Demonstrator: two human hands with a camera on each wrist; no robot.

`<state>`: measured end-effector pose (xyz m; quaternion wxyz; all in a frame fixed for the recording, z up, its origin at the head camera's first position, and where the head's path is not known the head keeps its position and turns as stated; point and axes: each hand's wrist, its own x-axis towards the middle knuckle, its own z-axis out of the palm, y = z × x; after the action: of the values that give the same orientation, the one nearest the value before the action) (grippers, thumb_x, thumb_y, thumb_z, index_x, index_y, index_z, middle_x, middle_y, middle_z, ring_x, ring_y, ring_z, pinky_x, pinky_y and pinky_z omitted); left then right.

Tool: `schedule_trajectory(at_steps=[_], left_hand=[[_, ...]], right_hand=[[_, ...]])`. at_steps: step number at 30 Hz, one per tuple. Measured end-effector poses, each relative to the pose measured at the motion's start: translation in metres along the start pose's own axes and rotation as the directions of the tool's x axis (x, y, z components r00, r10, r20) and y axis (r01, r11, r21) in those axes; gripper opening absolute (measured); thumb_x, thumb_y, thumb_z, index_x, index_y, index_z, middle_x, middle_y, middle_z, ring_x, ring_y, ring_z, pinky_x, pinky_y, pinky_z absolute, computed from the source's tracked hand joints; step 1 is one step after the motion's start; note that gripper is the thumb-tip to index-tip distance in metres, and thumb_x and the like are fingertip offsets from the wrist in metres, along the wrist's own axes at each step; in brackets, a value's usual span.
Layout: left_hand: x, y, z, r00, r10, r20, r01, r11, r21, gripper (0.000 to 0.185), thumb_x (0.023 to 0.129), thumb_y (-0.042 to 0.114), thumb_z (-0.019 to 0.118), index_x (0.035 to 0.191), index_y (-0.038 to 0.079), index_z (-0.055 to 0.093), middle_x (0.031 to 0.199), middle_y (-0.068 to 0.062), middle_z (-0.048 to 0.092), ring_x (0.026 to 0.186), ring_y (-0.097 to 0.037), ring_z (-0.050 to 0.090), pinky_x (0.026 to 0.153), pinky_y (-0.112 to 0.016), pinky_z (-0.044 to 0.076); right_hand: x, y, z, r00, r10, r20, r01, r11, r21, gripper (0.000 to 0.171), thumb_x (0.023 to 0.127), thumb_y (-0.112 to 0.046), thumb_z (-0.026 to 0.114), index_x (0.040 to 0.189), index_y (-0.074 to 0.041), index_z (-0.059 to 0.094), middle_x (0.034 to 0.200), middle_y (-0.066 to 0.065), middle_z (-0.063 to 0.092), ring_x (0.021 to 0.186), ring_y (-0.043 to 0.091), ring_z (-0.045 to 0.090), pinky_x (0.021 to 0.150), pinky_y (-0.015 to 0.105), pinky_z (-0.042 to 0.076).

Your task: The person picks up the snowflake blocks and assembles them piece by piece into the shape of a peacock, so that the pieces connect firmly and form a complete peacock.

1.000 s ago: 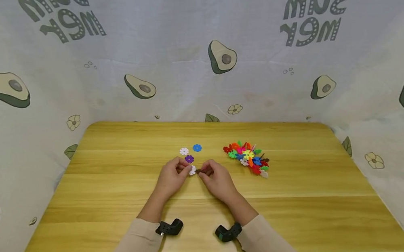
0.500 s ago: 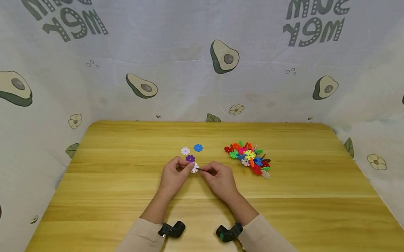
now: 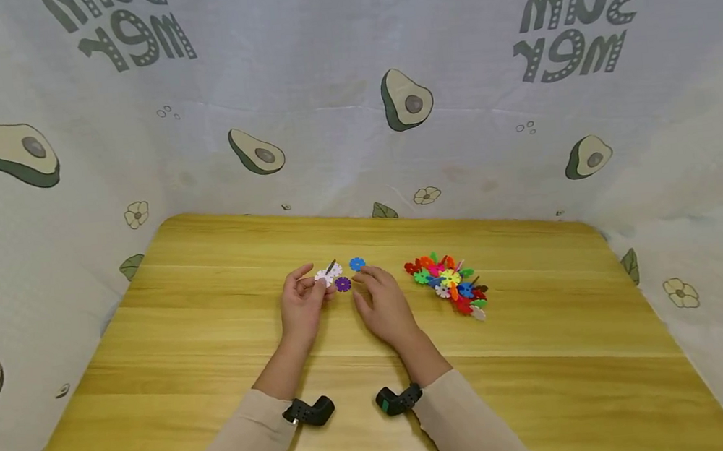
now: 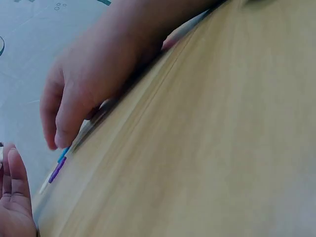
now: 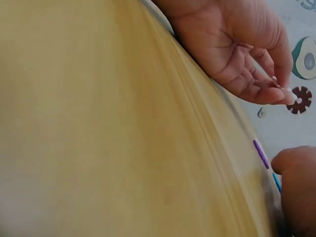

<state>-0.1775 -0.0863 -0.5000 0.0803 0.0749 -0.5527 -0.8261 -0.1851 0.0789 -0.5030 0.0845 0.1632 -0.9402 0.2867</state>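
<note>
1. Your left hand [image 3: 301,300] sits on the table [image 3: 220,384] with its fingers [image 3: 303,271] curled around a small joined piece [image 3: 328,274]: a white disc with a brown disc stuck into it. In the right wrist view that brown disc [image 5: 299,99] pokes out past the fingertips, clear of the table.
2. Your right hand [image 3: 382,303] is just right of that piece, palm down, fingers loosely bent and holding nothing. The fingertips are right next to the blue disc [image 3: 356,263]; can't tell if they actually touch it.
3. The purple disc [image 3: 342,284] lies flat on the table between your two hands, just below and right of the held piece. The blue one is flat too, a bit further back.
4. In the left wrist view you only get the blue and purple discs edge-on under the right hand's fingers [image 4: 61,133], so no extra info on contact there.
5. The big pile of colourful discs [image 3: 447,282] is off to the right of your right hand, near but not touching it.
6. Avocado-print cloth [image 3: 350,110] hangs behind and around the table.
</note>
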Motion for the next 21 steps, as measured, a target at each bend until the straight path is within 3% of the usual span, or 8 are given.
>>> schedule_trajectory(at_steps=[4,7,10,13,17,21], left_hand=[[0.0007,-0.0008,-0.0016,1.0,-0.019,0.012,0.019,1.0,-0.008,0.049,0.096,-0.01,0.056,0.144,-0.006,0.046,0.089,-0.002,0.056,0.07,-0.007,0.072,0.07,-0.019,0.062],[0.0014,-0.0016,-0.002,0.999,-0.03,0.021,0.03,1.0,-0.005,0.046,0.096,-0.01,0.054,0.141,-0.006,0.05,0.091,-0.004,0.055,0.072,-0.007,0.072,0.072,-0.019,0.062],[0.0022,-0.0017,-0.0016,0.999,-0.034,0.027,0.034,0.999,-0.021,0.038,0.095,-0.01,0.054,0.134,-0.01,0.055,0.095,-0.005,0.056,0.075,-0.008,0.072,0.073,-0.019,0.062],[0.0029,-0.0014,-0.0012,0.999,-0.042,0.031,0.043,0.999,-0.017,0.032,0.095,-0.009,0.055,0.126,-0.014,0.057,0.097,-0.005,0.059,0.075,-0.009,0.072,0.073,-0.019,0.062],[0.003,0.0004,-0.0006,0.997,-0.072,0.032,0.072,0.997,-0.005,0.029,0.093,-0.008,0.057,0.121,-0.014,0.059,0.098,-0.005,0.062,0.077,-0.009,0.072,0.074,-0.02,0.063],[0.0033,0.0025,-0.0015,0.993,-0.1,0.063,0.102,0.994,-0.033,0.026,0.094,-0.009,0.058,0.12,-0.014,0.058,0.099,-0.006,0.062,0.078,-0.011,0.073,0.075,-0.021,0.063]], right_hand=[[0.002,-0.0003,0.0018,0.994,-0.029,0.108,0.045,0.988,-0.146,0.048,0.105,-0.037,0.056,0.149,-0.017,0.053,0.164,0.009,0.038,0.154,0.039,0.03,0.125,0.058,0.029],[0.0014,-0.0015,0.0032,0.992,-0.026,0.123,0.047,0.985,-0.165,0.048,0.104,-0.043,0.056,0.146,-0.02,0.057,0.165,0.009,0.037,0.155,0.042,0.026,0.127,0.059,0.023],[0.001,-0.0021,0.0047,0.999,-0.012,0.05,0.018,0.992,-0.127,0.038,0.099,-0.043,0.066,0.127,-0.017,0.07,0.156,0.011,0.049,0.15,0.043,0.033,0.125,0.059,0.027],[0.0009,-0.0025,0.0058,0.998,0.06,-0.029,-0.062,0.994,-0.089,0.035,0.092,-0.042,0.075,0.114,-0.015,0.074,0.141,0.014,0.057,0.14,0.04,0.039,0.119,0.056,0.035],[0.0012,-0.0048,0.0057,0.982,0.187,-0.04,-0.189,0.98,-0.065,0.041,0.089,-0.047,0.077,0.111,-0.013,0.072,0.125,0.014,0.058,0.123,0.035,0.043,0.11,0.052,0.038],[0.0015,-0.0067,0.004,0.98,0.197,-0.03,-0.197,0.98,-0.004,0.037,0.09,-0.041,0.078,0.109,-0.01,0.07,0.112,0.009,0.066,0.109,0.03,0.056,0.099,0.045,0.047]])
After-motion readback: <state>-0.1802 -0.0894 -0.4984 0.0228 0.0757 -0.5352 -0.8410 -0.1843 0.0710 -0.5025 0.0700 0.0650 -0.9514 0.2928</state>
